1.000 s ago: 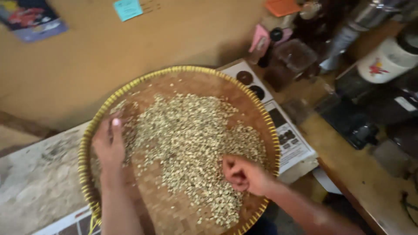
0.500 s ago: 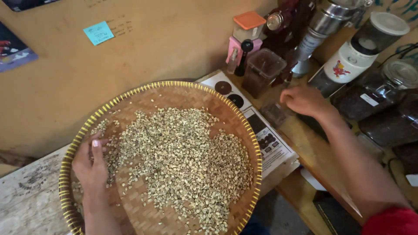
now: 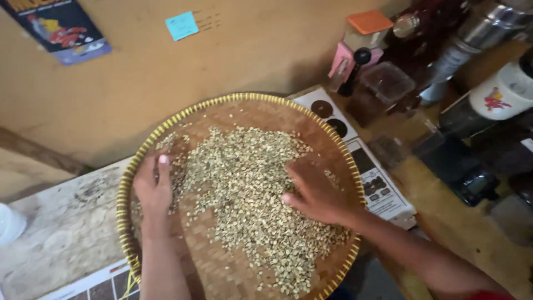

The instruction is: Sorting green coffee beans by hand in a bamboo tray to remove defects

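Note:
A round woven bamboo tray (image 3: pixel 222 108) with a yellow rim fills the middle of the view. A wide layer of pale green coffee beans (image 3: pixel 244 183) covers it. My left hand (image 3: pixel 152 186) lies flat on the tray's left side, fingers spread at the edge of the beans. My right hand (image 3: pixel 313 191) rests palm down on the beans at the right side, fingers apart. Neither hand holds anything that I can see.
A printed sheet (image 3: pixel 366 172) with dark circles lies under the tray's right edge. Behind it stand a dark plastic container (image 3: pixel 383 89), a pink item with an orange lid (image 3: pixel 361 39), a metal grinder (image 3: pixel 472 39) and a white jar (image 3: pixel 499 97). A tan wall carries a blue sticky note (image 3: pixel 181 25).
My right hand came back from the containers at the right and now lies flat on the beans. The left hand has stayed on the tray's left side.

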